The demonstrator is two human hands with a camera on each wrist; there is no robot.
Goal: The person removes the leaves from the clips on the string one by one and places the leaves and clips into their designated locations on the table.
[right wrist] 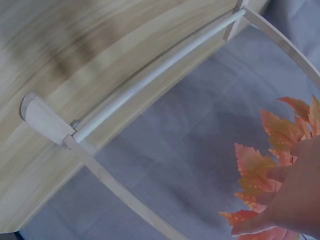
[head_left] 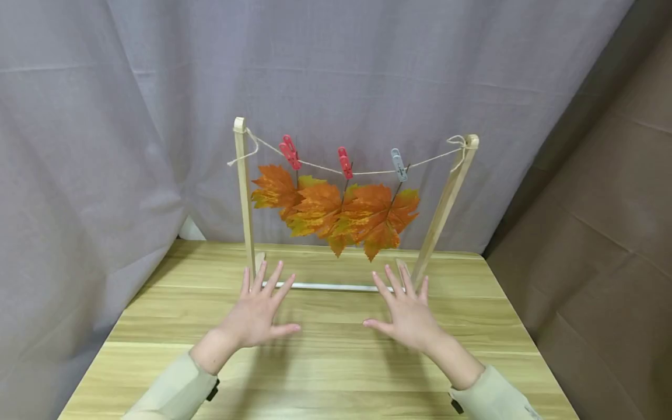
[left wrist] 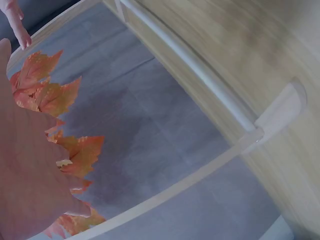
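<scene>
The row of orange leaves (head_left: 324,207) hangs on the wooden rack (head_left: 440,216) ahead of and above both hands, its long axis running crosswise from left hand (head_left: 255,318) to right hand (head_left: 409,319), neither clearly nearer. Both are spread wide over the bench (head_left: 336,361), fingers pointing toward the rack, holding nothing; contact with its base cannot be told.

- A wooden frame (head_left: 245,192) is standing near the worktop's (head_left: 325,350) far edge.
- Orange leaves (head_left: 370,213) are hanging from its string (head_left: 375,172).
- Left hand (head_left: 257,318) and right hand (head_left: 412,321) are hovering, fingers wide.
</scene>
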